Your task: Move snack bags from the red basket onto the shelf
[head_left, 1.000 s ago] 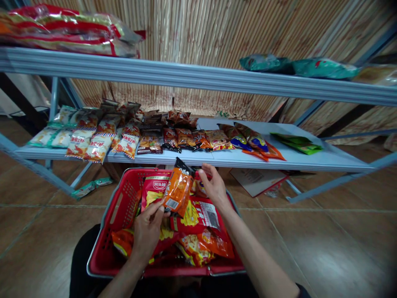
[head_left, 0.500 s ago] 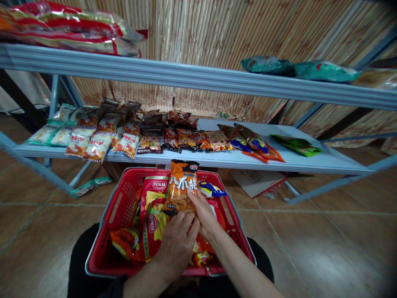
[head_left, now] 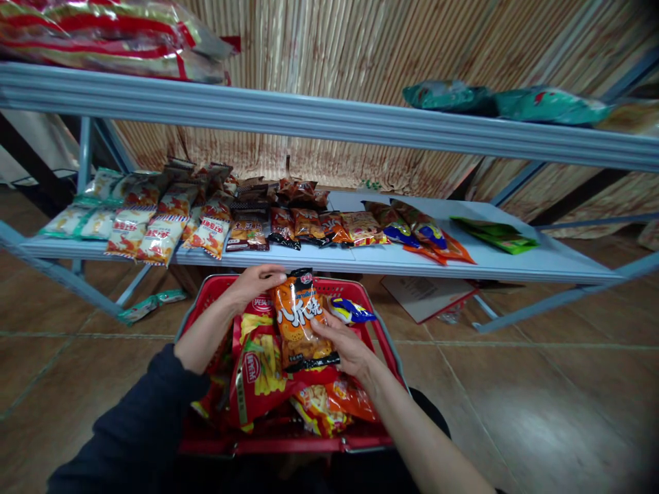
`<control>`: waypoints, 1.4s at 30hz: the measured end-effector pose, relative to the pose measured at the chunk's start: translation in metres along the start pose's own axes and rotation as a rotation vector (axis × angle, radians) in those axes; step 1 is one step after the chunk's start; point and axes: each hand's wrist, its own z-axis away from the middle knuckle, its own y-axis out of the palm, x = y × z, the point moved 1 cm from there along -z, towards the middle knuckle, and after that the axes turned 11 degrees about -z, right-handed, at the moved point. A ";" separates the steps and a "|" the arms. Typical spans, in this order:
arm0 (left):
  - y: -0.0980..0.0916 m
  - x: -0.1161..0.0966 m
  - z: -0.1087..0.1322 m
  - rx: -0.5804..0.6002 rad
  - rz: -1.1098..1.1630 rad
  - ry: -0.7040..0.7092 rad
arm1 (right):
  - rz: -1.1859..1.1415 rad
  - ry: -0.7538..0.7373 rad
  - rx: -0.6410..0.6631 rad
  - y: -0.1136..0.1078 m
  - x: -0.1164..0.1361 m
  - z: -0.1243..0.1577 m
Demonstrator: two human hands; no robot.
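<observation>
An orange and black snack bag [head_left: 298, 315] is held tilted above the red shopping basket [head_left: 206, 449], its printed front facing me. My right hand [head_left: 344, 343] grips its right side, thumb across the front and the other fingers hidden behind. At the bag's top left corner, my left hand [head_left: 255, 285] is closed with thumb and fingertips on the edge. Beneath lie red and yellow snack bags [head_left: 262, 370], a blue and yellow packet [head_left: 351, 311] and an orange packet [head_left: 353, 399] in the basket.
Beyond the basket, a low white shelf [head_left: 494, 264] carries several rows of snack packets [head_left: 247, 230] and a green packet [head_left: 494, 233]. A grey-blue upper shelf edge [head_left: 309, 116] crosses above. Green packets [head_left: 152, 305] and a flat box [head_left: 425, 295] lie below.
My left hand has moved from the snack bag's bottom up to its top left corner. The bag has tilted and shifted slightly left and down; my right hand still holds its right side.
</observation>
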 end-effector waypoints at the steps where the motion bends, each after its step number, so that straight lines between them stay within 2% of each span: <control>1: 0.000 0.000 -0.004 0.091 0.009 -0.028 | 0.015 0.015 0.009 -0.002 0.001 0.000; 3: 0.001 -0.001 -0.010 0.177 0.007 -0.068 | 0.036 0.036 0.019 -0.005 0.002 0.000; 8: 0.007 0.001 -0.017 0.183 -0.009 -0.017 | 0.062 0.046 0.001 -0.009 0.004 -0.001; 10: 0.010 0.004 -0.019 0.097 -0.014 -0.011 | 0.072 0.035 -0.004 -0.009 0.003 -0.003; 14: 0.016 0.006 -0.022 -0.148 -0.060 -0.005 | 0.075 -0.017 0.002 -0.008 0.001 -0.006; 17: 0.019 0.004 -0.025 -0.203 -0.113 0.017 | 0.053 -0.042 0.008 -0.011 0.001 -0.004; 21: 0.016 -0.003 -0.031 -0.256 -0.156 0.038 | 0.032 -0.005 -0.048 -0.021 0.003 0.000; 25: 0.013 -0.013 -0.039 -0.235 -0.105 0.055 | 0.036 -0.014 -0.049 -0.026 0.004 0.000; 30: 0.015 -0.016 -0.042 -0.201 0.158 -0.010 | 0.020 -0.080 -0.099 -0.025 0.007 -0.004; 32: 0.017 -0.011 -0.037 -0.171 0.211 -0.069 | 0.005 -0.085 -0.118 -0.025 0.011 -0.005; 37: 0.026 0.005 -0.012 0.010 0.362 -0.163 | -0.011 -0.110 -0.128 -0.025 0.022 -0.010; 42: 0.039 0.011 0.008 0.102 0.307 -0.165 | -0.010 -0.121 -0.123 -0.024 0.031 -0.014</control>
